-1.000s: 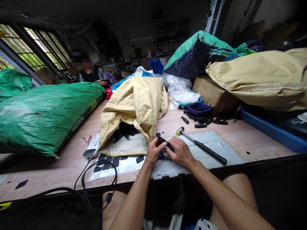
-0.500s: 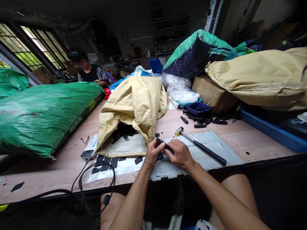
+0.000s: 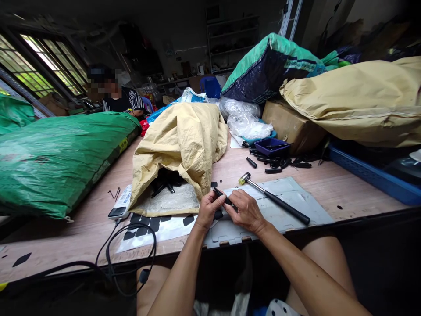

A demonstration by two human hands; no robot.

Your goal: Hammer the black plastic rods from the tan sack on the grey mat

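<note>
Both my hands meet over a grey plastic panel (image 3: 289,197) at the table's near edge. My left hand (image 3: 208,208) and my right hand (image 3: 246,210) are closed together on a small black rod-shaped part (image 3: 222,196), fingertips pinching it from both sides. A small hammer (image 3: 274,199) with a yellow-tipped head and black handle lies on the panel just right of my right hand. An open tan sack (image 3: 180,145) with several black parts inside sits right behind my left hand.
A big green sack (image 3: 59,153) fills the left. More sacks and a cardboard box (image 3: 289,125) crowd the right, with loose black parts (image 3: 279,164) and a purple tray (image 3: 272,147). A black cable (image 3: 131,250) loops near the edge. Another person (image 3: 121,98) sits far back.
My hands keep hold of the black part and have barely shifted; the view has drifted slightly left and up.
</note>
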